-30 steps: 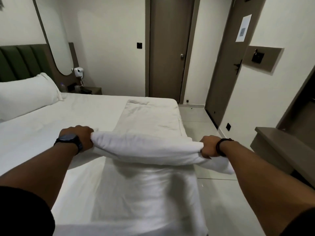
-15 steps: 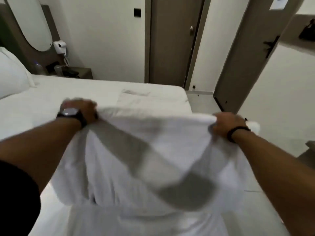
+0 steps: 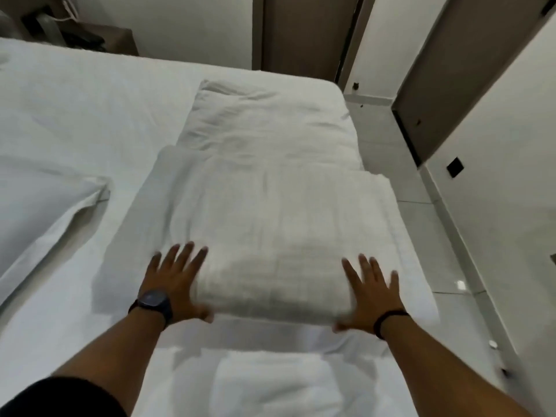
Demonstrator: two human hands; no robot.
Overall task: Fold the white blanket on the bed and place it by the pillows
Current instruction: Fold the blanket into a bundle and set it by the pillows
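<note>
The soft, limp blanket (image 3: 270, 224) is flanked by the flat, open left hand (image 3: 174, 284) and right hand (image 3: 370, 290); it is likely best lifted from beneath the fold.

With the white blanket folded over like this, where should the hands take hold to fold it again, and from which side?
Probably the near folded edge of the white blanket, coming from the person's side. The left hand and right hand lie open at its two near corners, where the thick rounded fold gives a firm, even grip.
</note>
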